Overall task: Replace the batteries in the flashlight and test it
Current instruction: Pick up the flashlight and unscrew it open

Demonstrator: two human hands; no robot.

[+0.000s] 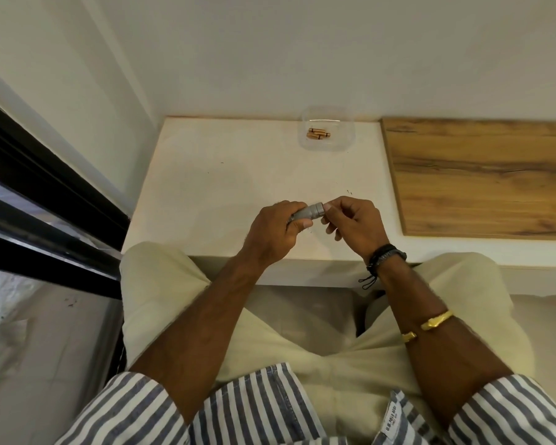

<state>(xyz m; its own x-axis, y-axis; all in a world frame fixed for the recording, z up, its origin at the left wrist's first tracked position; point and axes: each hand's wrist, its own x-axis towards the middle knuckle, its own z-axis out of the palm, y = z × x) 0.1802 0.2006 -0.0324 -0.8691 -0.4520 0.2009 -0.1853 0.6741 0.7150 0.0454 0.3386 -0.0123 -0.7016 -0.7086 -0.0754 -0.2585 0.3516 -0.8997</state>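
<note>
Gripping flashlight [305, 214] with curled left hand [275, 231], pinching its wider end with right hand [355, 226], above white table [238, 175], well apart from batteries [317, 134] in clear tray [347, 138].

Left hand [275, 231], right hand [353, 224]: fingers [345, 203] curled.

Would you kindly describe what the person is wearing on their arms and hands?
The left sleeve and right sleeve are striped blue-grey and white and end near the elbows. The right wrist wears dark braided bands with a loose cord; further up sits an open gold bangle. No rings show on the left hand or right hand; the left wrist is bare.
</note>
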